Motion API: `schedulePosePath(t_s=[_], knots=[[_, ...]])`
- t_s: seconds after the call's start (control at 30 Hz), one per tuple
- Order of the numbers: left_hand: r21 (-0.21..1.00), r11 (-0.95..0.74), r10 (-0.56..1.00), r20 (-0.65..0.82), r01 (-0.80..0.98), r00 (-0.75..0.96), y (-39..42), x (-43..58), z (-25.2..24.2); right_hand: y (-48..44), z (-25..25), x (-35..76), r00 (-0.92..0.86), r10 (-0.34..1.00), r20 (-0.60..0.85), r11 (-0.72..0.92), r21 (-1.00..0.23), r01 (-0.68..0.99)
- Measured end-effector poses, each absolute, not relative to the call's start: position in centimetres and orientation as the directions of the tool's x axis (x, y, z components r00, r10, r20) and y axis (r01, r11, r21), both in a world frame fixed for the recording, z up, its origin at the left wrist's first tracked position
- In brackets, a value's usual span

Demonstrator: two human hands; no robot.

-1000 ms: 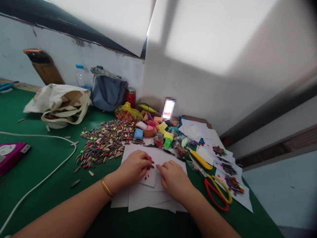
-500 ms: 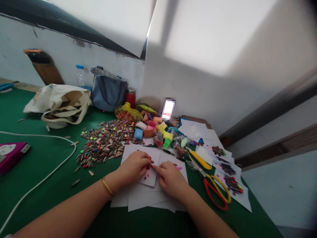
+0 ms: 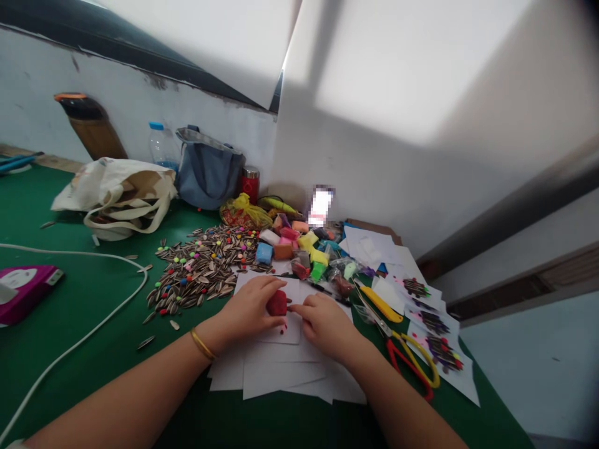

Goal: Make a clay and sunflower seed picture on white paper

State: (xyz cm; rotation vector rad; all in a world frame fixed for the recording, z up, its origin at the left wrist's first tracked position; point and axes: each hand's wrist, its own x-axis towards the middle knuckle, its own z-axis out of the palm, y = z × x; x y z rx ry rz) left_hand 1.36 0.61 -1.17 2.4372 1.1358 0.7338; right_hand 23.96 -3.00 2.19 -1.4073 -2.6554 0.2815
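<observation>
My left hand (image 3: 250, 310) holds a dark red block (image 3: 277, 303) between its thumb and fingers, over a folded white sheet (image 3: 291, 330). Small dark red bits lie on the sheet below the block. My right hand (image 3: 325, 321) is just right of the block, its index finger pointing at it and the other fingers curled; anything pinched there is too small to make out. More white papers (image 3: 281, 377) lie beneath both hands. Beside them on the left is a pile of striped seeds with coloured dots (image 3: 201, 262).
Red-and-yellow scissors (image 3: 402, 346) and a yellow cutter (image 3: 381, 304) lie right of my hands. Coloured clay packs (image 3: 282, 251), finished seed pictures (image 3: 444, 358), a lit phone (image 3: 321, 207), bags (image 3: 208, 171), a cable (image 3: 100, 318) and a magenta box (image 3: 28, 293) surround the work.
My left hand has spread around the red block, which now shows more fully and covers the pink shape on the sheet. My right index finger has drawn in. The view has shifted slightly.
</observation>
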Motion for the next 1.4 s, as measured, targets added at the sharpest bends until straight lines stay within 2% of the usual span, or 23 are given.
schedulePosePath(t_s=[0.07,0.27,0.63,0.93,1.23,1.4], knots=[[0.484,-0.633,0.763,0.258,0.604,0.592,0.5,1.3,-1.5,-2.8,1.3,23.8,-0.532,0.844,0.066,0.532,-0.232,0.814],[0.466,-0.643,0.741,0.175,0.608,0.649,0.6,1.3,-2.2,-2.2,-1.3,23.2,-0.403,0.889,0.219,0.458,-0.373,0.807],[0.523,-0.583,0.776,0.132,0.621,0.617,0.1,1.5,-1.5,-1.4,-2.2,22.5,-0.402,0.876,0.267,0.475,-0.333,0.815],[0.575,-0.552,0.780,0.098,0.604,0.619,0.2,1.4,-1.4,-1.7,-2.1,23.7,-0.365,0.890,0.275,0.452,-0.413,0.791],[0.582,-0.540,0.780,0.076,0.608,0.621,0.3,1.3,-1.3,-1.6,-2.2,23.2,-0.393,0.871,0.295,0.479,-0.334,0.812],[0.577,-0.540,0.782,0.073,0.614,0.619,0.2,1.3,-1.4,-2.3,-1.5,24.2,-0.525,0.798,0.297,0.591,-0.214,0.778]])
